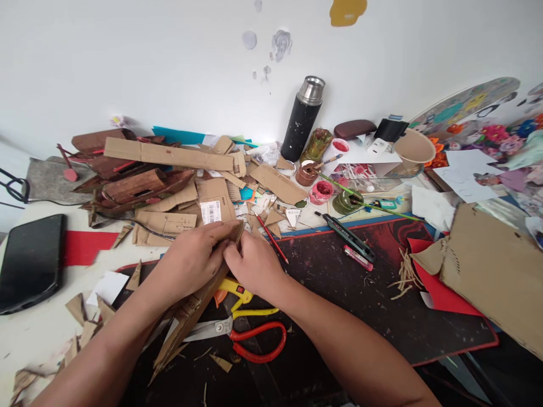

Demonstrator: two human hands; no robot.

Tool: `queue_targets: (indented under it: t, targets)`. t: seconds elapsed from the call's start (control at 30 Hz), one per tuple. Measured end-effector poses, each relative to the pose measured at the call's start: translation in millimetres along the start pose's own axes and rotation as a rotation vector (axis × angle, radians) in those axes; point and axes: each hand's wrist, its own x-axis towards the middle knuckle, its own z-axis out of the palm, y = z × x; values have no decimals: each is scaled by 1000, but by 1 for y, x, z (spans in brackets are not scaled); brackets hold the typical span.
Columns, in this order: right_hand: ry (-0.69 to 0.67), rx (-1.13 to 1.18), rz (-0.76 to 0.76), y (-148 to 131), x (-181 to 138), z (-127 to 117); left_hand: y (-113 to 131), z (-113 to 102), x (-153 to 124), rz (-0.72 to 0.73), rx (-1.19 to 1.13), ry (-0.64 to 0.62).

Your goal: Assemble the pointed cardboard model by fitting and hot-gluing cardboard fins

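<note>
My left hand [193, 255] and my right hand [252, 263] meet over the dark cutting mat [382, 316], both closed on a long folded cardboard piece [186, 325]. The cardboard runs from my fingertips down toward the lower left. Its far tip shows between my hands near the top. Under my right wrist lie red-handled scissors [250, 339] and a yellow utility knife [237, 291].
A heap of cardboard scraps [169, 175] fills the back left. A black flask [303, 118], paint pots [321, 191], a paper cup [413, 148] and a red pencil [271, 237] stand behind. A black tablet [29, 260] lies far left, a large cardboard sheet [492, 271] right.
</note>
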Motion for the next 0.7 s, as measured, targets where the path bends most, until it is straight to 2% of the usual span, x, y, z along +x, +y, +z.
queue_targets:
  t: [0.7]
  targets:
    - [6, 7, 0, -2, -1, -1, 1, 0, 0, 1, 15, 5]
